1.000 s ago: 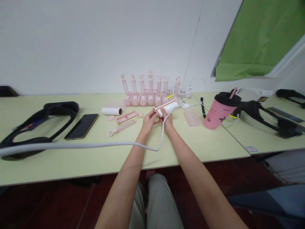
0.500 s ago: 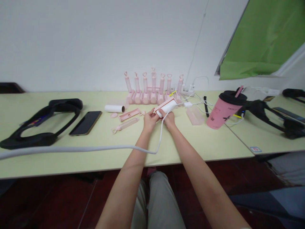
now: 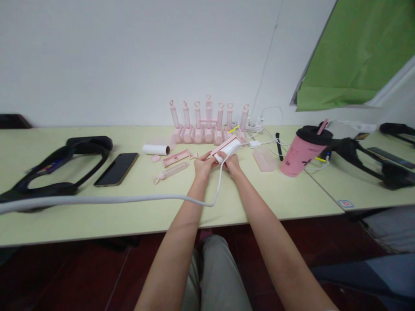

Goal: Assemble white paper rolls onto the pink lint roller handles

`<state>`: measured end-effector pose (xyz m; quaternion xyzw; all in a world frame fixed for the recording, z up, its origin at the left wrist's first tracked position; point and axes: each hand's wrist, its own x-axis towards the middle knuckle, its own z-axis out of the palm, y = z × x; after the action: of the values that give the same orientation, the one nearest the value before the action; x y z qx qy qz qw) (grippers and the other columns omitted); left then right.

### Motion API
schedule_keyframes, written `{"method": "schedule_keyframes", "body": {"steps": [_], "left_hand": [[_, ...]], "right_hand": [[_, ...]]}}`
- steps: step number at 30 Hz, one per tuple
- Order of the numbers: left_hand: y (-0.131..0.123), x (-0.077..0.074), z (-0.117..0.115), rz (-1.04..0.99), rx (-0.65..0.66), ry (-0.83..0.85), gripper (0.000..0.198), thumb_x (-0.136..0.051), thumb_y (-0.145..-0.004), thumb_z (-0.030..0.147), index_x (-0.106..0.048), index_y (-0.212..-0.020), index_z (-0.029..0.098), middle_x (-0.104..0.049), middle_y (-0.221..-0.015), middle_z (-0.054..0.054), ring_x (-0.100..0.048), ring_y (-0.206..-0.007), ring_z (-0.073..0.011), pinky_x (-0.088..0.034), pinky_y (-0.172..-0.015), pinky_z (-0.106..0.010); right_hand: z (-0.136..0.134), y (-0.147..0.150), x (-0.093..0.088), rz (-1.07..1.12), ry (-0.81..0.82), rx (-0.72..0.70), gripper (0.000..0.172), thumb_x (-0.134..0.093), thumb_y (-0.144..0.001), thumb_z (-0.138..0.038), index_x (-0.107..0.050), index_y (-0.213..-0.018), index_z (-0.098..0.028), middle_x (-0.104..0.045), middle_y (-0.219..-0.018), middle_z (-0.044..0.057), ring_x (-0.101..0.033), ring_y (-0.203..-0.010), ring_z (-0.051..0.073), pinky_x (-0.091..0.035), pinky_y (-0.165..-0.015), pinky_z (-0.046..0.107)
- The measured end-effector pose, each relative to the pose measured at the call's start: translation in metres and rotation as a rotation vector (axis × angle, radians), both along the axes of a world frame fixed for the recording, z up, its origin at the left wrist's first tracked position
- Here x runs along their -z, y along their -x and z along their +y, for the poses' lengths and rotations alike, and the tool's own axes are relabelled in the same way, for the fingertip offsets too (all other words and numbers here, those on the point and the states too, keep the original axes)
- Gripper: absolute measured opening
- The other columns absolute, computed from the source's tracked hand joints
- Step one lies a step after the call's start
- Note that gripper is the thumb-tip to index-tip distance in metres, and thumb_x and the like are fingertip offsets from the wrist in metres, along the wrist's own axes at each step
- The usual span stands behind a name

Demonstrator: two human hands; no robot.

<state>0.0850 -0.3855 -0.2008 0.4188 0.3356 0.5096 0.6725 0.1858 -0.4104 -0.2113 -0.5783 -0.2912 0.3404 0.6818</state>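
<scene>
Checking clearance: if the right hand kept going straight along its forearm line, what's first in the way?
Probably the row of upright pink plastic rollers by the wall; the right hand points up-left toward them, holding a pink-and-white roller. Depth is unclear.

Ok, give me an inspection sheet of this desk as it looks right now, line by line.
Surface: pale green table, a second one abutting on the right.
Job's things: pink and white roller held over the table; loose pink parts and white tube to its left.
Clutter: row of upright pink rollers, phone, black headset, pink cup.
Hands: left hand and right hand both grip the roller.
Cables: grey cable across the table; white leads near the cup.
Surroundings: white wall, green cloth upper right.
</scene>
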Motion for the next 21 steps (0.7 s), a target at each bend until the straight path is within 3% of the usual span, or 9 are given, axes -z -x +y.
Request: {"method": "schedule_keyframes", "body": {"steps": [4, 8, 12, 16, 21], "left_hand": [[-0.003, 0.007, 0.004, -0.025, 0.071, 0.086, 0.042, -0.079, -0.054, 0.022, -0.065, -0.091, 0.007, -0.069, -0.071, -0.007, -0.066, -0.066, -0.0153, -0.055, -0.076, -0.033], [-0.005, 0.009, 0.008, 0.003, 0.185, 0.172, 0.024, -0.072, -0.065, 0.027, -0.065, -0.076, 0.007, -0.068, -0.068, -0.009, -0.066, -0.069, -0.0179, -0.055, -0.075, -0.033], [-0.002, 0.006, 0.011, 0.046, 0.266, 0.097, 0.018, -0.068, -0.069, 0.025, -0.064, -0.067, 0.007, -0.068, -0.066, -0.010, -0.066, -0.066, -0.0169, -0.054, -0.078, -0.034], [-0.005, 0.007, 0.015, 0.077, 0.237, -0.003, 0.016, -0.071, -0.065, 0.021, -0.068, -0.072, 0.007, -0.069, -0.069, -0.009, -0.065, -0.066, -0.0154, -0.052, -0.081, -0.033], [-0.011, 0.012, 0.016, 0.050, 0.208, -0.095, 0.030, -0.075, -0.059, 0.024, -0.067, -0.084, 0.008, -0.070, -0.081, -0.008, -0.065, -0.072, -0.0151, -0.052, -0.079, -0.031]], "right_hand": [[0.002, -0.005, 0.006, -0.096, 0.023, -0.025, 0.036, -0.065, -0.060, -0.049, -0.059, -0.064, -0.014, -0.055, -0.047, -0.002, -0.044, -0.039, 0.009, -0.034, -0.036, 0.021], [0.001, -0.006, 0.003, -0.307, 0.024, 0.072, 0.038, -0.067, -0.059, -0.049, -0.064, -0.072, -0.014, -0.066, -0.067, 0.005, -0.059, -0.060, 0.016, -0.043, -0.051, 0.023], [-0.003, -0.002, -0.004, -0.466, 0.042, 0.149, 0.036, -0.068, -0.061, -0.047, -0.063, -0.075, -0.015, -0.068, -0.076, 0.009, -0.063, -0.071, 0.019, -0.045, -0.059, 0.025], [-0.003, -0.003, -0.006, -0.554, 0.075, 0.194, 0.037, -0.070, -0.059, -0.045, -0.062, -0.081, -0.016, -0.069, -0.082, 0.009, -0.063, -0.074, 0.019, -0.046, -0.065, 0.026], [-0.001, -0.008, -0.004, -0.527, 0.113, 0.176, 0.034, -0.072, -0.056, -0.044, -0.062, -0.072, -0.016, -0.069, -0.079, 0.010, -0.063, -0.074, 0.020, -0.046, -0.064, 0.027]]}}
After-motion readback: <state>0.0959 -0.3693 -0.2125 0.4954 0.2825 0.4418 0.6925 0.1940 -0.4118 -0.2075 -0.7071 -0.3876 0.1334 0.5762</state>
